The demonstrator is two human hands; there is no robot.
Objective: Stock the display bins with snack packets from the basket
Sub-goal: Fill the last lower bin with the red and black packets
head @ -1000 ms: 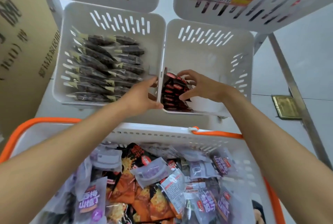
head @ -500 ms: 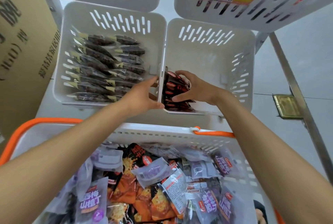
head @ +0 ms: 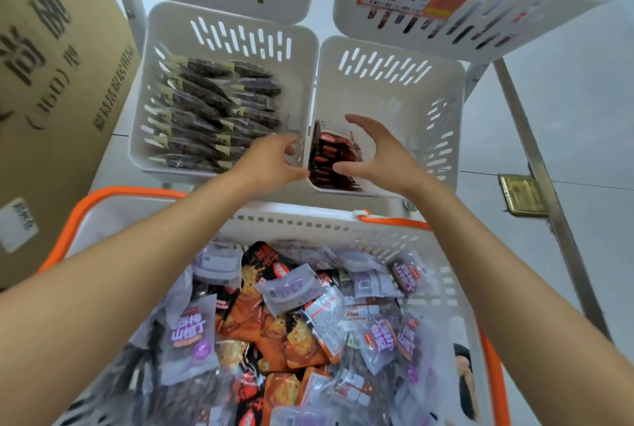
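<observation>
Just left of my right hand, fingers spread wide and gripping nothing, red-and-black foil snack packets stand in the white slotted plastic bin. My left hand pinches its left wall. Below both wrists: orange-handled white basket, mixed packets inside.

left hand gripping bin wall, right hand hovering, fingers spread

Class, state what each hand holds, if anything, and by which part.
Left hand pinches the right bin by its left wall; right hand holds nothing, open beside the red snack packets.
</observation>
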